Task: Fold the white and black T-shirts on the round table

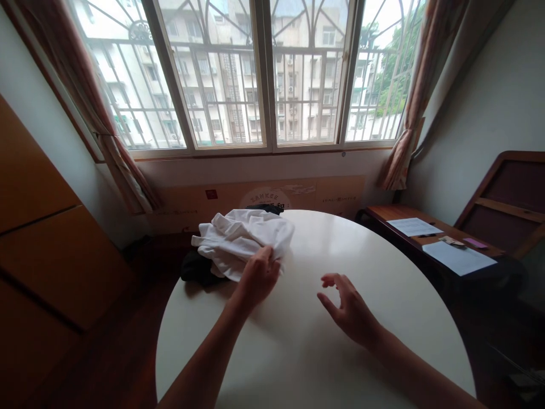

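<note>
Left hand [260, 272], near the centre of the frame: fingers curled in and closed on the lower right part of a crumpled, soft white fabric piece [238, 233]. Exact finger contact is partly hidden by the back of the hand. Right hand [351, 309], right of centre: held apart from the fabric, thumb and fingers curved with a clear gap between them, grasping nothing.

The white fabric piece lies in loose folds at the upper left part of a round, glossy white tabletop [306, 363]. Black fabric [201, 269] shows beneath its lower left side, at the tabletop's edge; another dark patch shows just behind its top edge. Whether these are one piece cannot be told.

Right side of the frame: a low brown wooden side table [378, 213] bears two white printed paper sheets [458, 258] and a small flat pink item [476, 243]. Top of the frame: a wide window with pale frames [267, 74] and metal bars, flanked by pinkish patterned curtains [402, 150]. Below the window stands a tan printed panel [340, 193]. Left edge: an orange-brown wooden cabinet [38, 238].
</note>
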`<action>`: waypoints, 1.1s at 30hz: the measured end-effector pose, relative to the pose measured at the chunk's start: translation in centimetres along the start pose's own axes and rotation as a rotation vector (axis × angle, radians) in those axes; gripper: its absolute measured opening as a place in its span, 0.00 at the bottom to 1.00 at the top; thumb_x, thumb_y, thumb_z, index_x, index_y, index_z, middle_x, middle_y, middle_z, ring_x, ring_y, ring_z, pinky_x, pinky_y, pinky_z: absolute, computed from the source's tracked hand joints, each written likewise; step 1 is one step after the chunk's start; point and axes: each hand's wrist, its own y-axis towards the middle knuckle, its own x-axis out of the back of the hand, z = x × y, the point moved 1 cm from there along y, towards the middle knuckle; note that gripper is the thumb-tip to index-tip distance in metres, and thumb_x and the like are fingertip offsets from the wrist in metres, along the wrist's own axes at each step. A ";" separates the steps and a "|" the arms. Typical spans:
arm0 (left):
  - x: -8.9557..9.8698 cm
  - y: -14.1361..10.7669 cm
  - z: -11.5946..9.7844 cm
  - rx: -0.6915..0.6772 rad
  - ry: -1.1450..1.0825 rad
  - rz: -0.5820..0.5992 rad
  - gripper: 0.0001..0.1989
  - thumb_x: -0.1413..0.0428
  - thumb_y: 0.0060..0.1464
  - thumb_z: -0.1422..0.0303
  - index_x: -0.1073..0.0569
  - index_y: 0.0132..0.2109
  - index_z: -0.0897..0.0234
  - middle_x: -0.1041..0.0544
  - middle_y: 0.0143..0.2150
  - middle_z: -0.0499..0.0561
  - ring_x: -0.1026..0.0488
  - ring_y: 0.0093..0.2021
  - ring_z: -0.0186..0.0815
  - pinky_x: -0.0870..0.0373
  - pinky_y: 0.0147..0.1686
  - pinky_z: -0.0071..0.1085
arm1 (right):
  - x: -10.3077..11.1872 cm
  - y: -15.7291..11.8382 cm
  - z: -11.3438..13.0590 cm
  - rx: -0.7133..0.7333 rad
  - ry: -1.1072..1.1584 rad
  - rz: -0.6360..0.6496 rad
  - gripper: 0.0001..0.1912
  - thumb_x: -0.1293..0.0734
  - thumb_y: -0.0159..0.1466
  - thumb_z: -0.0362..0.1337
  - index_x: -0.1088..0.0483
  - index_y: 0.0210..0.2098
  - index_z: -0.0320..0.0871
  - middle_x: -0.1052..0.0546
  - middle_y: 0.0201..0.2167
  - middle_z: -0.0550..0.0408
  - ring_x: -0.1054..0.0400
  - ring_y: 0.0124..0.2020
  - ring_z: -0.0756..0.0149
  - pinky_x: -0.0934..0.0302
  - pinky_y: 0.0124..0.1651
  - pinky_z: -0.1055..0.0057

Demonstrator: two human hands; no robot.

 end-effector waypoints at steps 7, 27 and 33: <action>-0.9 -2.9 -7.3 -0.201 -0.367 0.478 0.10 0.49 0.63 0.63 0.38 0.34 0.60 0.31 0.30 0.46 0.36 0.31 0.34 0.39 0.35 0.31 | 1.1 0.4 -0.4 0.069 0.039 -0.058 0.27 0.32 0.67 0.53 0.31 0.61 0.46 0.28 0.59 0.41 0.37 0.62 0.42 0.40 0.65 0.46; 2.1 -0.6 -0.3 0.048 -0.189 0.217 0.11 0.52 0.65 0.65 0.26 0.44 0.62 0.22 0.39 0.51 0.26 0.42 0.41 0.34 0.44 0.34 | 6.4 0.2 -0.9 -0.560 0.904 0.570 0.18 0.28 0.57 0.52 0.23 0.32 0.42 0.25 0.27 0.54 0.34 0.27 0.64 0.39 0.30 0.69; 1.7 -0.6 0.2 0.010 0.009 0.103 0.16 0.54 0.69 0.57 0.30 0.38 0.60 0.24 0.40 0.55 0.27 0.43 0.45 0.35 0.45 0.37 | 6.8 0.0 -0.4 -0.575 1.124 0.593 0.22 0.18 0.48 0.44 0.21 0.38 0.41 0.21 0.31 0.55 0.30 0.28 0.67 0.38 0.30 0.74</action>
